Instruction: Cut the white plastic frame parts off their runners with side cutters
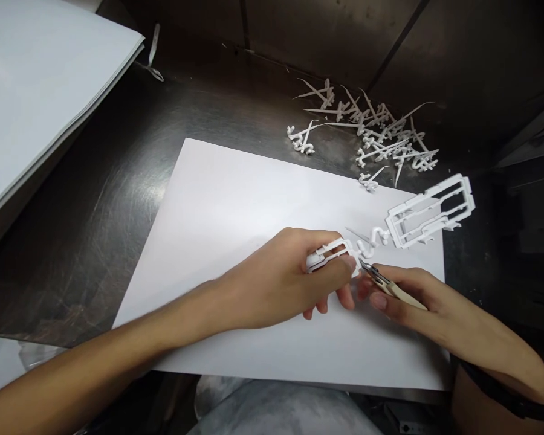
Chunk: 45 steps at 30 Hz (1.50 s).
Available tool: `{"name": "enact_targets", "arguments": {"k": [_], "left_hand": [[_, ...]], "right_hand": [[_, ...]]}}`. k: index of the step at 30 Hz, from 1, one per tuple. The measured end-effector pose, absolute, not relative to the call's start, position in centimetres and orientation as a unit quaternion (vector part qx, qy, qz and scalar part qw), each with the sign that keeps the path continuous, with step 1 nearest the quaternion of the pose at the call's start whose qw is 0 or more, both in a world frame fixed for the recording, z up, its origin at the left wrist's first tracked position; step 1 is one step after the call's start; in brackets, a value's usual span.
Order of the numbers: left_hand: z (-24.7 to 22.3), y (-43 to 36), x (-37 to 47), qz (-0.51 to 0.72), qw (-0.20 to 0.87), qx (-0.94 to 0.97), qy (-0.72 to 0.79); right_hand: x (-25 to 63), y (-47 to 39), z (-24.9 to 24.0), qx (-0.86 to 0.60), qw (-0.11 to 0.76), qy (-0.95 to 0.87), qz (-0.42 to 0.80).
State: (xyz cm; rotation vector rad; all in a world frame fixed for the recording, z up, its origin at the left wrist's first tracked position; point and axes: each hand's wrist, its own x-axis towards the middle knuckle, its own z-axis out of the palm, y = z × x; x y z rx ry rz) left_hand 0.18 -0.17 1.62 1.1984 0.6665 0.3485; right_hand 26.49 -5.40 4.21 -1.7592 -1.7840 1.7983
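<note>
- The person's bare left hand (281, 275) hides part of the small white slotted plastic frame (338, 243) under its thumb.
- The bare right hand (428, 296) covers some of the cream-handled metal cutters (394, 289); whether their tips (tiny here) touch the frame cannot be told.
- The thin white plastic offcuts (390, 148) overlap too much to count.
- The thick white paper stack (49, 90) runs off the left and top edges.
- The mottled grey cloth (281, 408) is cut by the bottom edge.
- Shadow blurs the black wristband (503, 394).
</note>
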Motion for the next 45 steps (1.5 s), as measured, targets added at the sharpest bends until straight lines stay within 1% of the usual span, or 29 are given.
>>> {"name": "enact_targets", "arguments": {"k": [9,14,17,19,22,24,26,28,38,42,45], "left_hand": [[1.6,-0.2,0.2,0.142,0.764,0.551,0.305],[2.2,0.0,0.0,0.117,0.777,0.536,0.308],[2.1,0.0,0.0,0.132,0.772,0.535,0.316],[1.8,0.0,0.0,0.149,0.751,0.557,0.322],[1.3,0.1,0.1,0.17,0.679,0.646,0.306],[0.8,0.2,0.0,0.194,0.626,0.702,0.278],[0.4,0.4,0.0,0.222,0.592,0.733,0.249],[-0.1,0.5,-0.1,0.237,0.574,0.75,0.228],[-0.8,0.8,-0.3,0.251,0.532,0.786,0.19],[-0.7,1.0,-0.5,0.232,0.557,0.775,0.187],[-0.4,1.0,-0.5,0.213,0.592,0.752,0.197]], "right_hand": [[26.4,-5.1,4.5,-0.562,0.018,-0.564,0.605],[26.7,-5.6,4.1,-0.55,0.029,-0.575,0.605],[26.6,-5.9,3.6,-0.56,0.042,-0.603,0.567],[26.6,-6.2,3.1,-0.565,0.047,-0.622,0.54],[26.8,-6.5,2.4,-0.576,0.066,-0.658,0.481],[26.9,-6.7,2.0,-0.588,0.087,-0.689,0.415],[26.9,-6.9,1.7,-0.597,0.1,-0.713,0.354],[26.8,-6.9,1.4,-0.602,0.103,-0.722,0.325],[26.4,-7.1,1.3,-0.585,0.125,-0.738,0.313],[26.4,-7.2,1.0,-0.585,0.131,-0.734,0.319],[26.2,-7.2,1.0,-0.585,0.111,-0.715,0.365]]}}
